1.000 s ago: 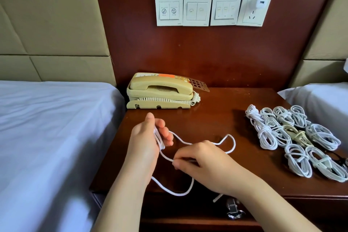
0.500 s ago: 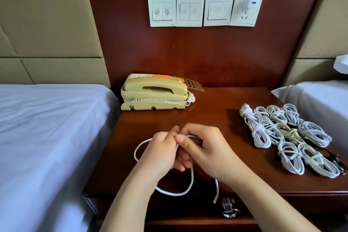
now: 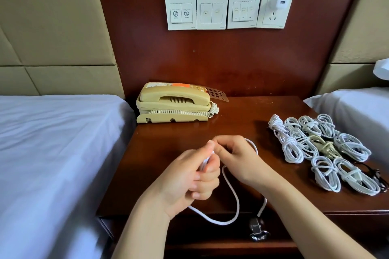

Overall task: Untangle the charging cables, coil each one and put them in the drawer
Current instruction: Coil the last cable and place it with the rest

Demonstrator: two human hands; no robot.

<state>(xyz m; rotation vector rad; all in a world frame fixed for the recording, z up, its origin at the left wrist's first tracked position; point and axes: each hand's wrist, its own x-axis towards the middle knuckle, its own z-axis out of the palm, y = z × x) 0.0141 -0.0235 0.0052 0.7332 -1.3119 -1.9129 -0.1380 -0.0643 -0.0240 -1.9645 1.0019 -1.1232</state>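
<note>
The cable (image 3: 217,223) is white, thin and light. It is soft and floppy, so it bends any way you pull it and will spring out of its loops if you let go. It looks smooth, so it may slip a bit through the fingers.

The left hand (image 3: 189,176) has its grip curled round a small bunch of loops. The right hand (image 3: 237,157) has its grip pinched on the cable right next to the left fingertips. Both hands are over the near middle of the surface (image 3: 242,124). One big loop hangs down past the near edge, in front of the drawer (image 3: 189,233).

The best place to hold is the bunch itself, squeezed in the middle so the loops stay together. The loose part is best taken close to the bunch, not far along, or it will flop.

Some things are hard to see. The left fingers hide how many loops there are. One end dangles near the drawer handle (image 3: 257,232), and its plug is too small to make out. The other end is hidden.

On the right lies a pile of coiled cables (image 3: 315,149). Something thin and black sits at its right side, cut off by the edge.
</note>
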